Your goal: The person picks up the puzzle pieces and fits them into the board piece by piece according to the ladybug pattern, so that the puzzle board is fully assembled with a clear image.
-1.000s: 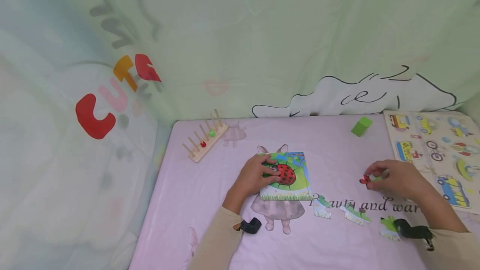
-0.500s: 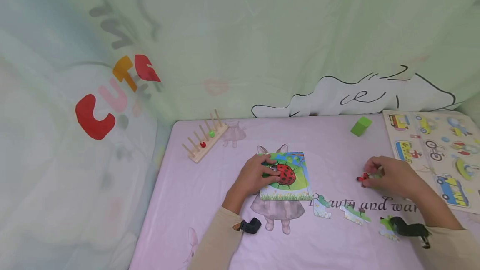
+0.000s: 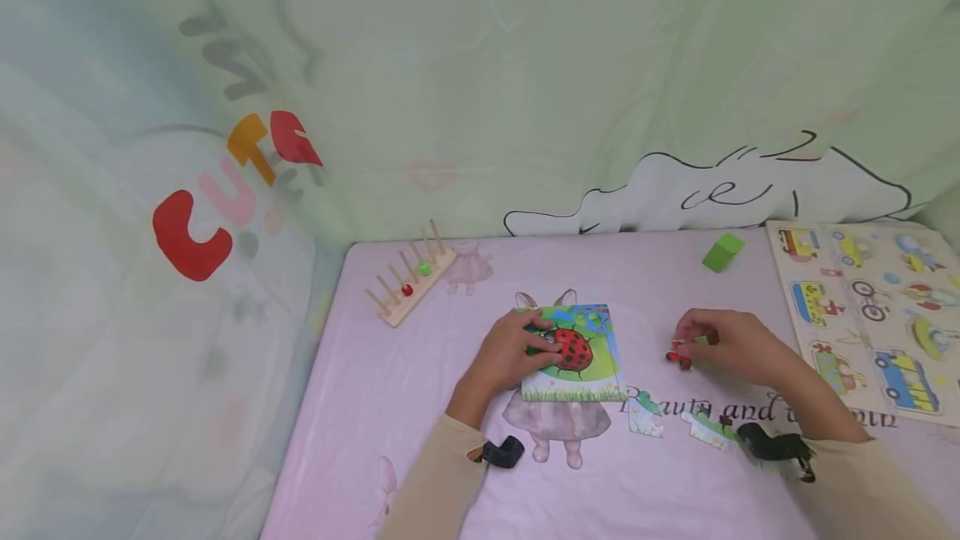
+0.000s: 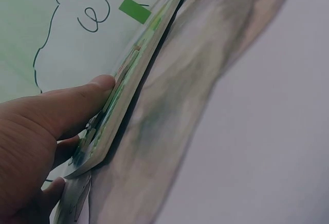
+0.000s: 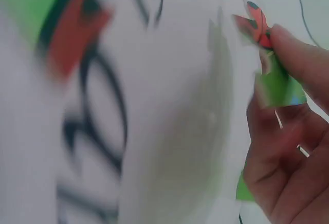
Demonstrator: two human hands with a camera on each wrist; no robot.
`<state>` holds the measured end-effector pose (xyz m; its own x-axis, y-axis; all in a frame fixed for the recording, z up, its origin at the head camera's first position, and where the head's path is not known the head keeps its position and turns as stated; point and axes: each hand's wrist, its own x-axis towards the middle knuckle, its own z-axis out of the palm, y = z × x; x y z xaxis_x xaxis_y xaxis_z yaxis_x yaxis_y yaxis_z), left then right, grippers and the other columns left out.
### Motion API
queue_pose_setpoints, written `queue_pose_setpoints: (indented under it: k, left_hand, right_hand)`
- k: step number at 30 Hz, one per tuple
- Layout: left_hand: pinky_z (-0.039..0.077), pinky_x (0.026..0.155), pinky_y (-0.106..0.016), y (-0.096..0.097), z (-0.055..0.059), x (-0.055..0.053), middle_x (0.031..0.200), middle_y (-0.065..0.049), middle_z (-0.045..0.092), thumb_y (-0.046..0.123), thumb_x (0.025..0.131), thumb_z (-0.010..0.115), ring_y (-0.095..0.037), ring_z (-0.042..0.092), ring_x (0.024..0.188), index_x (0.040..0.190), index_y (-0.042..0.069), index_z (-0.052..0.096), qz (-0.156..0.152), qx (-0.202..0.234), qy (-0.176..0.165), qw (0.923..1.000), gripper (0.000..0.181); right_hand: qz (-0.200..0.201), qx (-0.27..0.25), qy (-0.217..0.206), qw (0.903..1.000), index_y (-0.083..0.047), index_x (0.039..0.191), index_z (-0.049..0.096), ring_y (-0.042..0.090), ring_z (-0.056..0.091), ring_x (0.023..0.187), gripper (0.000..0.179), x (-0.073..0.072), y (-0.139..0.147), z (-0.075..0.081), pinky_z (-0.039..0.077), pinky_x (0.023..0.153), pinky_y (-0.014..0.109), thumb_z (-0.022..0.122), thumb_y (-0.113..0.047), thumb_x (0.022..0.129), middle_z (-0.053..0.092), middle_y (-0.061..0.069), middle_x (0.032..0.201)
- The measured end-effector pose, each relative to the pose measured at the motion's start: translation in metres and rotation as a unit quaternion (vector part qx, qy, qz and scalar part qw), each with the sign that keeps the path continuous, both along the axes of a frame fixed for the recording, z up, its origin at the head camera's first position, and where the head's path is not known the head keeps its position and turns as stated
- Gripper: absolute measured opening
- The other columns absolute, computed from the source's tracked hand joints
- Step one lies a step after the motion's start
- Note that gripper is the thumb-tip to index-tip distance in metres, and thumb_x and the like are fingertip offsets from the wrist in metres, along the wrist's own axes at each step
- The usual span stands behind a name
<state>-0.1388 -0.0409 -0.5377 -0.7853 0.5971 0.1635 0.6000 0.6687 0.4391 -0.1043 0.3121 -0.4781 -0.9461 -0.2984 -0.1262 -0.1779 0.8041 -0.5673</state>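
Note:
My left hand (image 3: 512, 350) rests on the left part of a ladybug puzzle board (image 3: 592, 388), its thumb and fingers touching the picture. In the left wrist view the thumb (image 4: 103, 84) presses the face of the board (image 4: 121, 126), seen edge-on. My right hand (image 3: 738, 346) pinches a red and green puzzle piece (image 5: 280, 82) between thumb and fingers, right of the board. Two loose grass-patterned puzzle pieces, one near the board's corner (image 3: 645, 417) and another further right (image 3: 707, 430), lie in front.
A wooden peg rack (image 3: 417, 286) with a red and a green bead stands at the back left. Behind my right hand sits a green block (image 3: 723, 252). A vehicle picture board (image 3: 873, 319) lies at the right edge. The pink tablecloth (image 3: 337, 432) carries printed figures and lettering.
My right hand has moved left toward the ladybug board, carrying the puzzle piece. The wrist strap and sleeve now cover another loose piece at the right. My left hand stays where it was.

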Motion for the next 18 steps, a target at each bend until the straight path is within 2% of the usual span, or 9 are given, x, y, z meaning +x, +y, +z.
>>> queue_pose_setpoints:
  k: [4, 7, 10, 12, 14, 18]
  left_hand:
    - [0.037, 0.119, -0.036, 0.000, -0.001, -0.001, 0.131, 0.004, 0.068, 0.044, 0.089, 0.077, -0.018, 0.052, 0.140, 0.104, 0.025, 0.083, -0.002, 0.005, 0.002, 1.0000, 0.024]
    - [0.040, 0.116, -0.034, 0.000, -0.001, -0.001, 0.130, 0.004, 0.068, 0.043, 0.089, 0.077, -0.018, 0.053, 0.138, 0.102, 0.024, 0.084, -0.001, 0.008, 0.004, 1.0000, 0.024]
    - [0.041, 0.115, -0.034, 0.000, -0.002, -0.001, 0.130, 0.003, 0.068, 0.043, 0.089, 0.078, -0.019, 0.053, 0.137, 0.102, 0.024, 0.084, -0.001, 0.009, 0.003, 1.0000, 0.024]
    - [0.040, 0.116, -0.034, 0.000, -0.002, -0.001, 0.130, 0.004, 0.068, 0.043, 0.089, 0.078, -0.018, 0.053, 0.138, 0.103, 0.025, 0.083, -0.001, 0.006, 0.003, 1.0000, 0.024]
    - [0.038, 0.118, -0.036, 0.000, -0.001, -0.001, 0.131, 0.004, 0.068, 0.043, 0.089, 0.078, -0.018, 0.052, 0.139, 0.104, 0.025, 0.083, -0.003, 0.006, 0.000, 1.0000, 0.024]
    - [0.034, 0.122, -0.040, -0.001, -0.001, -0.001, 0.132, 0.005, 0.068, 0.043, 0.089, 0.077, -0.018, 0.051, 0.141, 0.105, 0.026, 0.083, -0.003, 0.004, -0.001, 1.0000, 0.024]
  right_hand:
    - [0.005, -0.038, -0.020, 0.9991, -0.020, 0.100, 0.071, 0.009, 0.059, 0.081, 0.012, -0.004, -0.015, -0.002, 0.052, 0.068, 0.024, 0.078, -0.021, 0.091, 0.073, -0.002, 0.099]
    - [0.011, -0.066, -0.029, 0.9973, -0.017, 0.107, 0.074, 0.010, 0.063, 0.078, 0.016, -0.007, -0.026, -0.003, 0.054, 0.065, 0.024, 0.076, -0.014, 0.092, 0.074, 0.004, 0.105]
    - [0.021, -0.081, -0.026, 0.9962, -0.015, 0.117, 0.075, 0.009, 0.067, 0.081, 0.027, -0.009, -0.035, -0.003, 0.054, 0.069, 0.023, 0.071, -0.006, 0.092, 0.072, 0.006, 0.107]
    - [0.021, -0.099, -0.042, 0.9939, -0.011, 0.123, 0.073, 0.010, 0.070, 0.084, 0.033, -0.010, -0.041, -0.003, 0.056, 0.073, 0.023, 0.068, -0.002, 0.092, 0.070, 0.008, 0.105]
    - [0.010, -0.118, -0.067, 0.9906, -0.008, 0.125, 0.071, 0.011, 0.072, 0.085, 0.034, -0.011, -0.047, -0.003, 0.057, 0.075, 0.023, 0.067, -0.002, 0.092, 0.068, 0.008, 0.102]
    - [-0.024, -0.158, -0.111, 0.9809, -0.003, 0.122, 0.069, 0.018, 0.072, 0.076, 0.029, -0.012, -0.060, -0.003, 0.060, 0.069, 0.026, 0.068, -0.005, 0.093, 0.069, 0.010, 0.097]
